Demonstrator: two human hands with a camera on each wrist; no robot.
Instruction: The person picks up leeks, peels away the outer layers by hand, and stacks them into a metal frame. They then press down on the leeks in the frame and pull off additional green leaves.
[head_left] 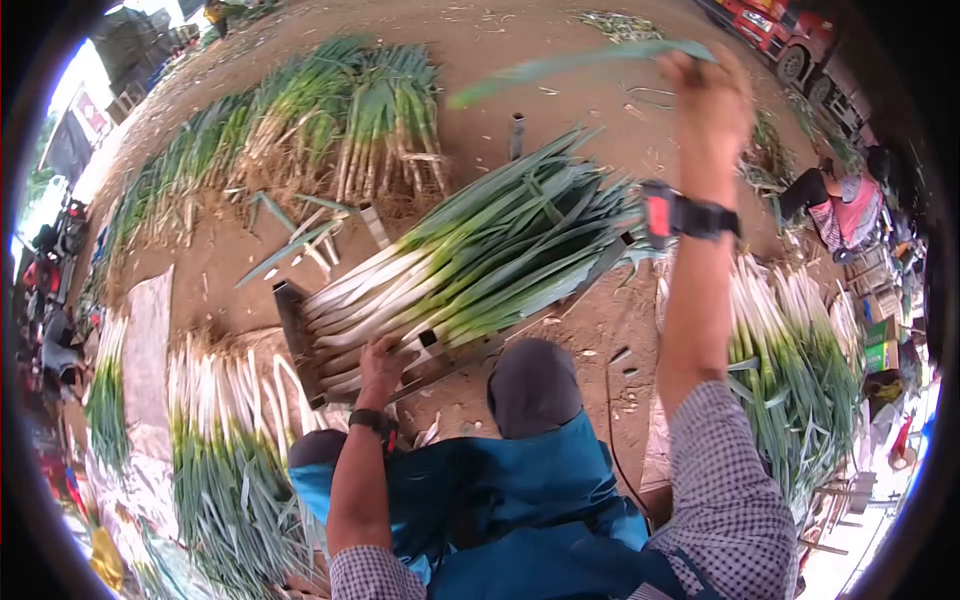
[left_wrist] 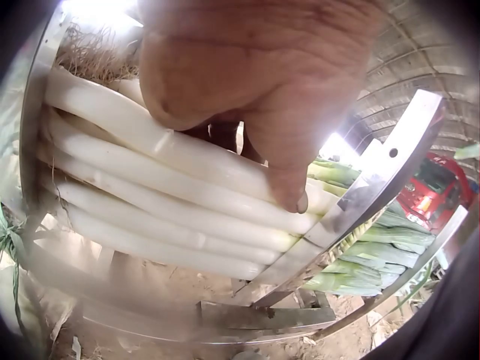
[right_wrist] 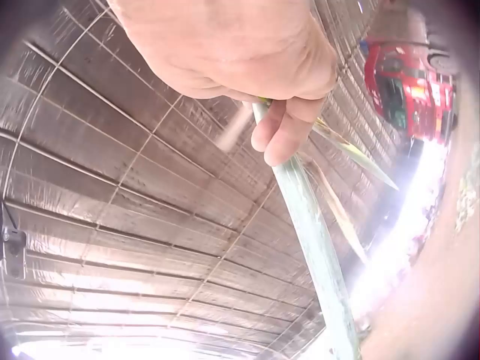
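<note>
A thick pile of long green onions (head_left: 440, 260), white stems to the left and green leaves to the right, lies in a low metal rack (head_left: 292, 330). My left hand (head_left: 380, 370) rests on the white stems near the front edge of the rack. Close up in the left wrist view, the thumb (left_wrist: 287, 180) lies across the stems (left_wrist: 172, 176) beside an upright metal bar (left_wrist: 390, 161). Raised high at the far right, my right hand (head_left: 708, 100) pinches a long green onion leaf (head_left: 570, 70), which stretches out to the left. Thinner strips (right_wrist: 349, 146) hang beside that leaf (right_wrist: 315, 232).
More green onions lie in bundles at the back left (head_left: 340, 110), front left (head_left: 235, 460) and right (head_left: 795, 370). Loose trimmings (head_left: 300, 235) litter the dirt floor behind the rack. A seated person (head_left: 850, 205) is at the right, and a red vehicle (head_left: 775, 30) stands behind.
</note>
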